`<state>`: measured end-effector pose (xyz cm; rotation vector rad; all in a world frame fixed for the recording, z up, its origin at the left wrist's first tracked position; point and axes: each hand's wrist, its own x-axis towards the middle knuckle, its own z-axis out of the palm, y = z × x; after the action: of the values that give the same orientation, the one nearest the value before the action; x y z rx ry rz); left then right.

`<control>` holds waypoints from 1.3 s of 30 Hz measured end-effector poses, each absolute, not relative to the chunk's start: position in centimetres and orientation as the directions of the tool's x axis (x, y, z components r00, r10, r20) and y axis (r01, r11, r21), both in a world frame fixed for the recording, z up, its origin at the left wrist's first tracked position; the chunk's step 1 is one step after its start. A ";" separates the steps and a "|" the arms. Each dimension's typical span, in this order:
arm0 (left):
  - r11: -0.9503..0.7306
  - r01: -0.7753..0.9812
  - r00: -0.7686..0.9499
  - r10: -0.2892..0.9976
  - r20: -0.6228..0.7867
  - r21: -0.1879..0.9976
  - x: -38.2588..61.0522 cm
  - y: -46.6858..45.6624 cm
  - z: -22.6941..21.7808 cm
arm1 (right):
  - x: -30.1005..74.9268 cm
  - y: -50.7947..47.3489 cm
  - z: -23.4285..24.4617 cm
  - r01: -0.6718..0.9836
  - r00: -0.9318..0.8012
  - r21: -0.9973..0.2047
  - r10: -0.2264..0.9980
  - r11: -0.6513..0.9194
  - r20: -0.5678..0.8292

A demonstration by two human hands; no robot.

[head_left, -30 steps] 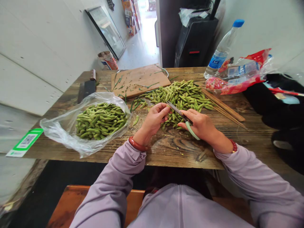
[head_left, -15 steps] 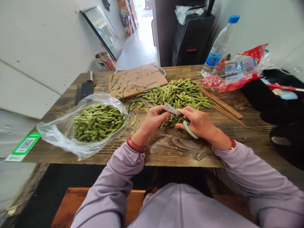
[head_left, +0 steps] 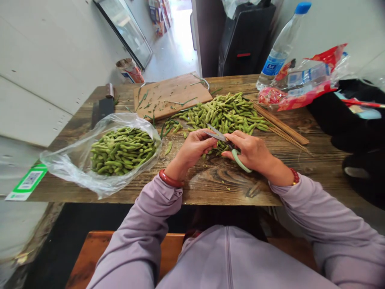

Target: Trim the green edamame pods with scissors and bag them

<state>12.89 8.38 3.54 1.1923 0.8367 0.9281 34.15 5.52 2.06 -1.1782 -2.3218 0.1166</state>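
My right hand (head_left: 251, 150) is closed around the green handles of a pair of scissors (head_left: 237, 158). Their blades point left and stand slightly apart. My left hand (head_left: 194, 147) is pinched at the blades; whatever lies between its fingertips is hidden. Just beyond both hands spreads a loose pile of green soybean pods (head_left: 228, 114). To the left, a clear plastic bag (head_left: 72, 176) lies open with many more pods (head_left: 123, 152) in it. One single pod (head_left: 168, 148) rests on the wood between the bag and my left hand.
A cutting board (head_left: 173, 94) with green scraps lies behind the pile, and a dark-bladed cleaver (head_left: 102, 110) at the left. Wooden chopsticks (head_left: 285, 130), a water bottle (head_left: 275, 60) and red-and-clear packaging (head_left: 309, 86) occupy the right side of the wooden table (head_left: 210, 192).
The view has tilted slightly, so the table sits a little higher in the picture. Both hands keep nearly the same pose at the scissors.
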 end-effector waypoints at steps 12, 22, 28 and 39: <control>0.113 -0.208 0.275 0.960 -0.053 0.971 11.0 9.6 4.7 | 34.8 6.0 2.3 0.769 -0.382 -0.341 0.816 0.541 0.433; -0.017 0.142 0.110 0.994 0.002 0.990 9.9 11.3 2.9 | 34.7 6.0 2.3 0.758 -0.392 -0.336 0.802 0.559 0.450; -0.278 0.613 0.187 0.960 0.207 0.739 10.5 11.7 2.0 | 34.6 5.9 2.5 0.768 -0.398 -0.317 0.803 0.556 0.443; -0.269 0.840 0.247 0.963 0.109 0.472 11.4 11.0 1.8 | 34.5 6.0 2.1 0.773 -0.410 -0.295 0.797 0.562 0.442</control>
<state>11.36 11.00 1.82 2.2081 1.6645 0.5475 34.53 5.96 2.12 -1.2567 -2.2556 0.0591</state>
